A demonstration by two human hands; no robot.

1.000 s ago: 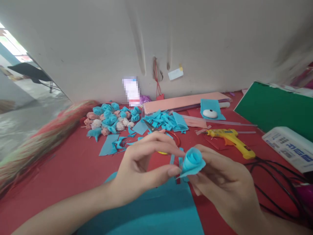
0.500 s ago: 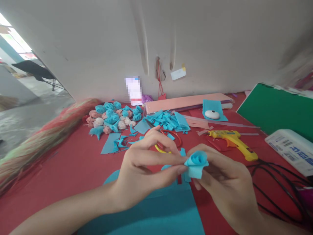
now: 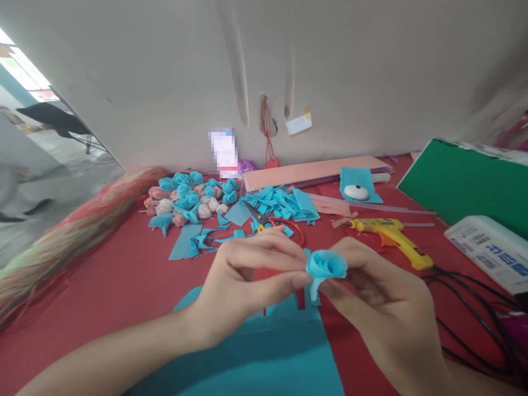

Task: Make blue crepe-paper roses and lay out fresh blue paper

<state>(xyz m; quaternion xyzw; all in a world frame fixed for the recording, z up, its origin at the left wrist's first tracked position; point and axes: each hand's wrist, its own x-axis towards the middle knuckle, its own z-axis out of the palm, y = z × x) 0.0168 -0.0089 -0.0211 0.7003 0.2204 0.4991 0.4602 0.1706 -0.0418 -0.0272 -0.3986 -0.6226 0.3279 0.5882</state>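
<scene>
One blue paper rosette [image 3: 328,264] sits up above the red table [image 3: 124,286], its coiled top showing! Left hand [image 3: 235,291] works the near edge: thumb and forefinger narrow, tips on the paper's left side. Right hand [image 3: 383,302] has the other side, thumb in front under the rim, other fingers curled behind, the paper gripped between. Below them, a large blue sheet [image 3: 256,357] lies flat; scissors [image 3: 263,221] rest just beyond the left knuckles, a yellow glue gun [image 3: 385,225] off right.
</scene>
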